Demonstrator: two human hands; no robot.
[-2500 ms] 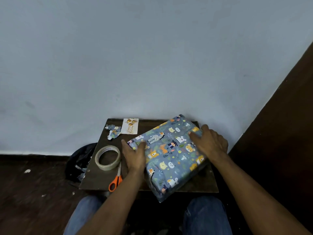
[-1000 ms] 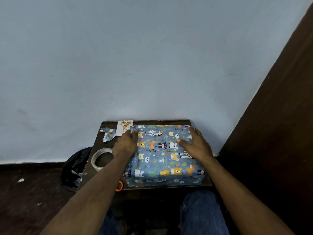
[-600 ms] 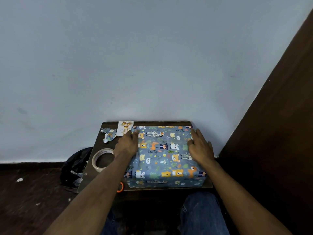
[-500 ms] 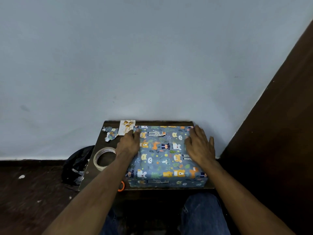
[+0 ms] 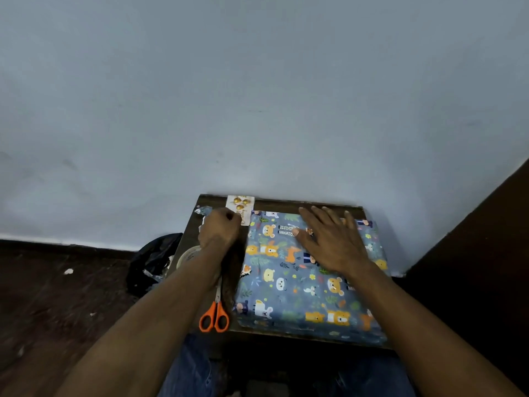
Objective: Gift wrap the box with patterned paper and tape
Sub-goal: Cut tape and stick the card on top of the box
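The wrapped box [image 5: 309, 279], covered in blue paper printed with cartoon animals, lies flat on the right part of the small dark tabletop [image 5: 237, 270], its near edge reaching the tabletop's front. The right hand [image 5: 332, 242] rests palm down on the box's far half, toward 12 o'clock, with all 5 fingers straight and spread, the forearm running back toward 5 o'clock. The left hand [image 5: 220, 230] sits off the box at about 10 o'clock from its centre, fingers curled under into a loose fist beside a small white card [image 5: 242, 209] bearing gold ornaments; it seems to touch or pinch the card's edge, though the knuckles hide the fingertips. Its forearm slants toward 7 o'clock and covers most of a tape roll [image 5: 187, 253]. Orange-handled scissors [image 5: 214, 316] lie just left of the box at 8 o'clock, blades pointing away. Paper scraps [image 5: 203, 210] sit at the far-left corner.
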